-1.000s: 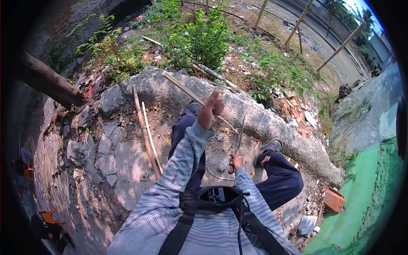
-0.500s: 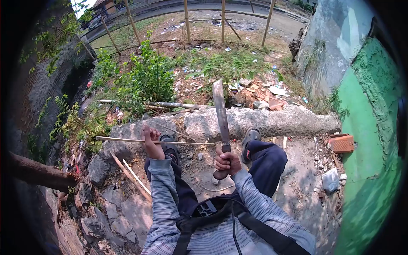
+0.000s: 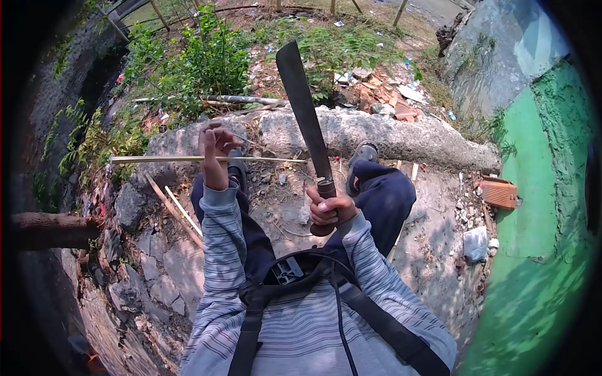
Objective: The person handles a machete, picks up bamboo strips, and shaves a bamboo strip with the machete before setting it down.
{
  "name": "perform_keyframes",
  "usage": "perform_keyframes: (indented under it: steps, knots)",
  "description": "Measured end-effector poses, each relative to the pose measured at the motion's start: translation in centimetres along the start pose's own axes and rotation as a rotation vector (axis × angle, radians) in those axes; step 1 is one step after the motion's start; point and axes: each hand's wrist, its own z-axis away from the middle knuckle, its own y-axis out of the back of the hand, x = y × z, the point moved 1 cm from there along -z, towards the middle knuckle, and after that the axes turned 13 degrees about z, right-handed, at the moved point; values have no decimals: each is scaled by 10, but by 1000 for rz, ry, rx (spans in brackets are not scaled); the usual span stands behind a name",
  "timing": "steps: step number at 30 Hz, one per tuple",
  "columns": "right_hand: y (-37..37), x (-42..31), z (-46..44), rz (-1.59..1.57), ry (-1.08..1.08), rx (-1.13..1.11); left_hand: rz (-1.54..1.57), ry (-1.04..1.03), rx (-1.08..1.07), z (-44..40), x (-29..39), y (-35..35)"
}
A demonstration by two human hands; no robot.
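Note:
My right hand point(image 3: 331, 209) is wrapped round the dark handle of a machete point(image 3: 305, 109), whose broad blade points up and tilts to the left. On the other side, my left hand point(image 3: 217, 153) has its thumb raised and its fingers partly curled, gripping a thin bamboo strip point(image 3: 153, 159). The strip lies nearly level, stretching out to both sides of the hand. Its thin right end reaches near the machete blade but looks apart from it. Part of the strip is hidden behind the thumb and palm.
A rough concrete ledge point(image 3: 376, 131) crosses ahead of my feet. More bamboo strips point(image 3: 184, 210) lie on the ground at left. A broken orange brick point(image 3: 499, 192) sits by the green wall point(image 3: 527, 207). At left juts a brown log point(image 3: 56, 230); leafy plants point(image 3: 216, 62) grow beyond the ledge.
The machete has swung from near upright to a leftward tilt, its blade now looking larger and darker. My left hand's fingers have loosened somewhat around the strip. The view has tipped downward.

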Motion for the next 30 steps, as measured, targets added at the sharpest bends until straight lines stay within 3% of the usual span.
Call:
perform_keyframes:
  steps: [1, 6, 9, 11, 13, 18, 24, 27, 30]
  knots:
    - [-4, -1, 0, -14, -30, 3, 38, 90, -6, 2, 3, -5]
    - [-17, -2, -5, -78, -114, -74, 18, 126, -101, 0, 4, 3]
    - [-22, 2, -8, -184, -115, -136, -136, 30, -32, 0, 6, 7]
    - [-27, -2, -12, -170, -89, -165, -110, -37, 46, -8, 0, 12]
    - [-35, -8, -11, -145, -85, -141, -175, -183, 269, -12, 2, 23]
    - [-38, -19, -7, -41, -48, -111, 58, -211, 620, -19, 24, 52]
    - [-26, -17, -1, 295, -66, 328, 131, -303, 507, -11, 49, 75]
    - [-14, -7, -2, 563, -138, 681, -55, -343, 575, -13, 56, 90]
    - [13, 4, 9, 560, -243, 719, -83, -373, 696, -9, 63, 94]
